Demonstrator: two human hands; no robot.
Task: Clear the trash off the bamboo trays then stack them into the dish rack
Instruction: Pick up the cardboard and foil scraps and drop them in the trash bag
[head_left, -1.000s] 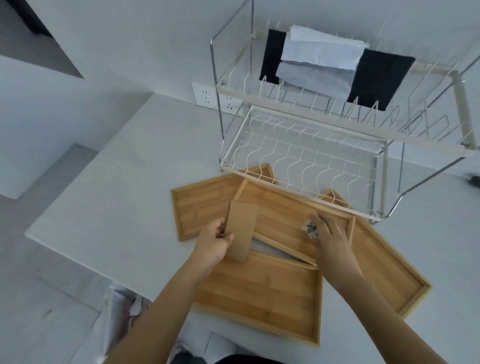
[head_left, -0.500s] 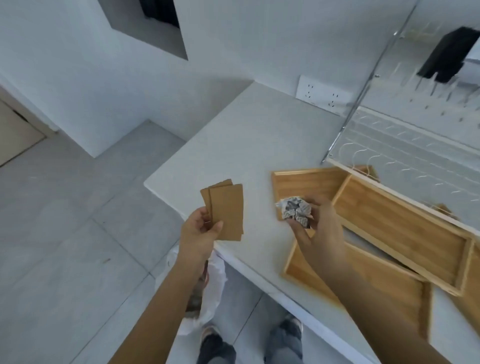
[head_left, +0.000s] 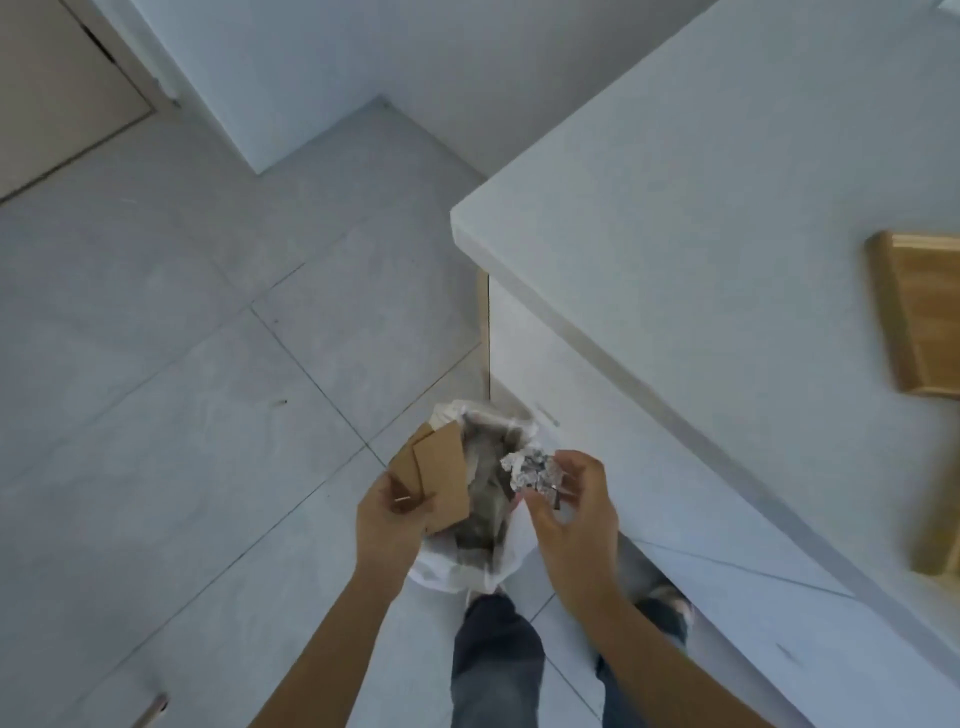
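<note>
Brown cardboard pieces (head_left: 439, 480), pinched in left hand (head_left: 387, 525), and crumpled foil wad (head_left: 532, 472), clutched in right hand's (head_left: 574, 512) fingertips, now hang over the lined bin (head_left: 480, 499), carried off the counter. Bamboo tray (head_left: 919, 317) stays there; release looks imminent.

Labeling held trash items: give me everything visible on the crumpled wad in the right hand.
The crumpled wad looks like white-and-grey paper or foil, balled up with a ragged white edge at its left. The right hand pinches it at the fingertips, over the open white-lined trash bag on the floor. Nothing else touches it.
</note>
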